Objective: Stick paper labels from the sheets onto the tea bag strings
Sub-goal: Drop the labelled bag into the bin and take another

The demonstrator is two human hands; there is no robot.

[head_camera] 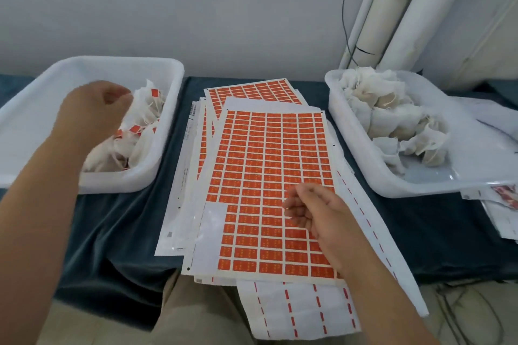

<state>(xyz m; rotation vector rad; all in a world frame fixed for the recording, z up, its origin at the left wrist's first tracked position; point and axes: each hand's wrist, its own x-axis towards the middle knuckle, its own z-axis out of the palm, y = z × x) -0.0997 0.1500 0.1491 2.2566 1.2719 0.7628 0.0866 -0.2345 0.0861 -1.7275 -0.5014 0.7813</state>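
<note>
The top label sheet [266, 162], a grid of orange labels on white backing, lies in the middle of the table, with a patch at its lower left peeled bare. My right hand [311, 213] hovers over the sheet's lower right, fingers loosely curled and holding nothing I can see. My left hand [95, 103], blurred and curled, is over the left white bin [126, 60], its fingertips close to the labelled tea bags [140, 126] inside. Whether it pinches a string is unclear. Unlabelled tea bags [392, 115] are heaped in the right white bin [333, 92].
More label sheets [252, 92] are stacked under and behind the top one. Spent backing sheets [297, 311] hang over the table's near edge onto my lap. A dark blue cloth [126, 218] covers the table. Loose papers [499, 218] lie at the far right, with white pipes [392, 8] behind.
</note>
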